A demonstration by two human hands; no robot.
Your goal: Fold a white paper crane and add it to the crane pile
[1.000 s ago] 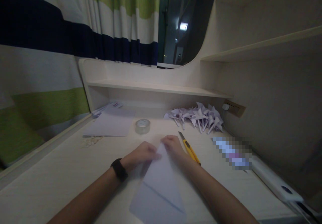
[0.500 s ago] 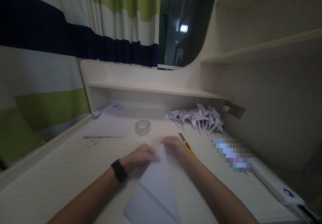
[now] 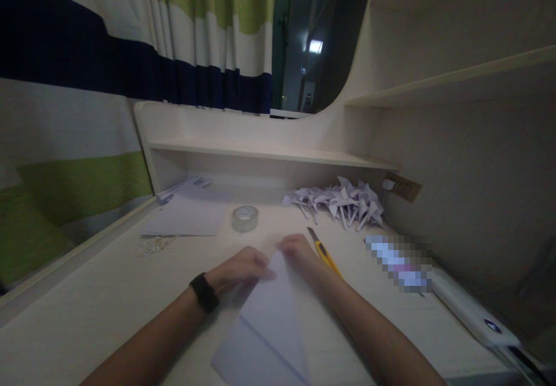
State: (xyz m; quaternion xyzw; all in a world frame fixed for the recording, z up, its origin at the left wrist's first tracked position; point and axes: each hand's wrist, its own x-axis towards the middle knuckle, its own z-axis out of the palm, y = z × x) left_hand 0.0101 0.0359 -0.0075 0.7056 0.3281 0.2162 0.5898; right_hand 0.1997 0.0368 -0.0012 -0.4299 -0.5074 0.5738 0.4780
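Observation:
A pale sheet of paper (image 3: pixel 269 322), folded into a pointed shape, lies on the desk (image 3: pixel 108 299) in front of me. My left hand (image 3: pixel 241 270), a black band on its wrist, presses its closed fingers on the paper's far tip. My right hand (image 3: pixel 299 253) pinches the same tip from the right. The fingertips of both hands meet at the point of the fold.
A yellow utility knife (image 3: pixel 324 253) lies just right of my right hand. A roll of clear tape (image 3: pixel 245 218) and flat paper sheets (image 3: pixel 186 215) sit further back. A pile of folded paper cranes (image 3: pixel 343 201) lies at the back right, a white device (image 3: pixel 473 313) along the right edge.
The folded paper has swung slightly to the left under my hands, and both hands have stayed at its far tip.

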